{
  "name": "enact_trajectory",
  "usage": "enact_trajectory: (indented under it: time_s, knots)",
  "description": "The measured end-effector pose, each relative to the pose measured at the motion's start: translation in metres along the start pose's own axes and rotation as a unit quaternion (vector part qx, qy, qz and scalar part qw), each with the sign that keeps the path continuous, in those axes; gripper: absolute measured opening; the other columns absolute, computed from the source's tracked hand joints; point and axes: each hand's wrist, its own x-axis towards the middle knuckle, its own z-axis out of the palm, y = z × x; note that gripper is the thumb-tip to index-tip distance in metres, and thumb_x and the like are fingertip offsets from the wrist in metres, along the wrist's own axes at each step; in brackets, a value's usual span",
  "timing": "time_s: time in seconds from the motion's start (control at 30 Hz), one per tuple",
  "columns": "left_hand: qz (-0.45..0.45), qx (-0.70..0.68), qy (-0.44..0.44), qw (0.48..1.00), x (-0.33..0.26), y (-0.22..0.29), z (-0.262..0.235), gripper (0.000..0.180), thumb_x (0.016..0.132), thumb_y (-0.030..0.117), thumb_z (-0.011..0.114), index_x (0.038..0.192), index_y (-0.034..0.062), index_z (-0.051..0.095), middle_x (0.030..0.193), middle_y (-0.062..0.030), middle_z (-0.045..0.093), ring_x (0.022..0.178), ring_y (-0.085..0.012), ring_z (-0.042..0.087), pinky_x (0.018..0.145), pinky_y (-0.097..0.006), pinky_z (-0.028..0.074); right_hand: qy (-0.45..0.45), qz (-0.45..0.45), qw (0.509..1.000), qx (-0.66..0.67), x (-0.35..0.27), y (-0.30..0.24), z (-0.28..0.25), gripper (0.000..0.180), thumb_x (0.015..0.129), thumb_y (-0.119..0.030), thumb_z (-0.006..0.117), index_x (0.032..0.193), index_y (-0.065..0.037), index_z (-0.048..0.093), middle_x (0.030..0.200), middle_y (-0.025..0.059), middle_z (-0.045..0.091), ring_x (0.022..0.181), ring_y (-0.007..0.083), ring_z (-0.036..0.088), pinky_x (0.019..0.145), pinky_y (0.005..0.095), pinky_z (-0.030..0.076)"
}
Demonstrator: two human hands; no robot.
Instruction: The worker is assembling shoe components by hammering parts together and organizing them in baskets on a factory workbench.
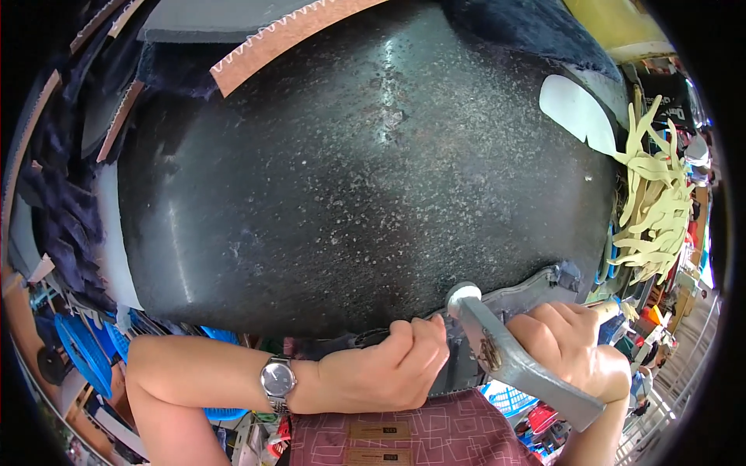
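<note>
My right hand (563, 342) is wrapped round the handle of a hammer (528, 357). The hammer's metal head has a round striking face and a long flat tail slanting down towards me. My left hand (396, 365), with a watch on the wrist, is closed at the near edge of the dark, speckled work surface (365, 179). Its fingertips are pressed together close to the hammer's round face; anything between them is hidden. A dark grey piece of material (528, 289) with a wavy edge lies along the near right edge, partly behind the hammer and my right hand.
A white rounded piece (579, 113) lies at the far right. Pale yellow strips (657, 202) hang beyond the right edge. A brown strip with zigzag thread (295, 39) sits at the far side. Dark blue pieces (66, 194) are heaped at left; blue plastic baskets (81, 349) stand below.
</note>
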Motion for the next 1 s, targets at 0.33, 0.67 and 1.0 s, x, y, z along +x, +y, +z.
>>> enact_trajectory:
  time_s: [0.33, 0.67, 1.0]
  knots:
    - [0.009, -0.080, -0.046, 0.996, -0.012, -0.016, -0.017, 0.023, 0.072, 0.016, 0.060, 0.091, 0.0033, 0.063, 0.074, -0.0028, 0.051, 0.065, -0.0177, 0.050, 0.053, -0.027, 0.041, -0.020, 0.003, 0.999, 0.024, -0.003, -0.010, 0.010, 0.028, 0.070, -0.018, 0.062, 0.092, -0.001, 0.055, 0.067, 0.0017, 0.046, 0.053, 0.0153, 0.056, 0.041, 0.0293, 0.044]
    - [0.181, -0.090, -0.038, 0.979, -0.019, -0.044, -0.018, 0.025, 0.060, 0.018, 0.061, 0.077, 0.0002, 0.064, 0.075, -0.0032, 0.051, 0.070, -0.0208, 0.047, 0.057, -0.030, 0.037, -0.081, -0.028, 0.996, 0.020, 0.012, -0.018, 0.008, 0.028, 0.070, -0.019, 0.061, 0.092, -0.003, 0.054, 0.065, 0.0003, 0.043, 0.051, 0.0141, 0.053, 0.042, 0.0287, 0.044]
    - [0.082, -0.233, -0.083, 0.966, -0.037, -0.063, -0.020, 0.024, 0.066, 0.016, 0.062, 0.082, -0.0003, 0.065, 0.076, -0.0057, 0.056, 0.078, -0.0210, 0.054, 0.067, -0.031, 0.046, -0.055, -0.042, 0.996, 0.048, 0.025, -0.021, 0.015, 0.029, 0.065, -0.019, 0.061, 0.089, -0.003, 0.055, 0.065, -0.0005, 0.043, 0.050, 0.0125, 0.052, 0.040, 0.0264, 0.042]
